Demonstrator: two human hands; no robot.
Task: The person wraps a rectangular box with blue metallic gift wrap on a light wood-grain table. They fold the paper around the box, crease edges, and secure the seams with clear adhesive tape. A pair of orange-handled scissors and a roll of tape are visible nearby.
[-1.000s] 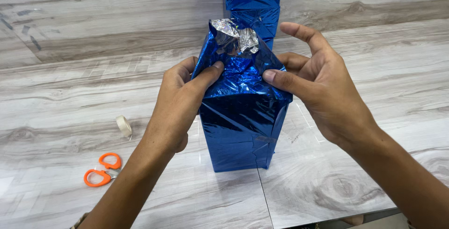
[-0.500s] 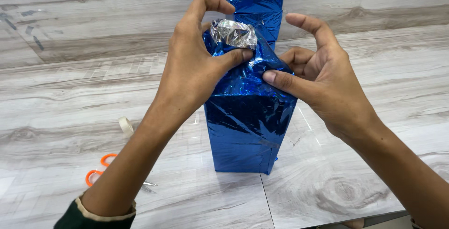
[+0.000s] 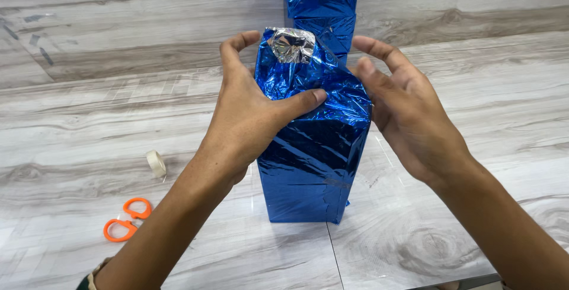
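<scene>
— Box (image 3: 311, 148) in shiny blue foil stands upright on the bench (image 3: 444, 231). Left hand (image 3: 249, 118) is clamped on its upper left side, thumb pressing the front fold.

— And the right hand (image 3: 409, 118)?

— Spread wide, touching the right edge, gripping nothing. My guess: the bunched silver tuft (image 3: 290, 44) on top could spring loose or tear, untaped as it looks.

— Anything else?

— Foil strip (image 3: 323, 0) behind it; small tape roll (image 3: 156, 163) and orange scissors (image 3: 127, 220) well apart on the left.
</scene>
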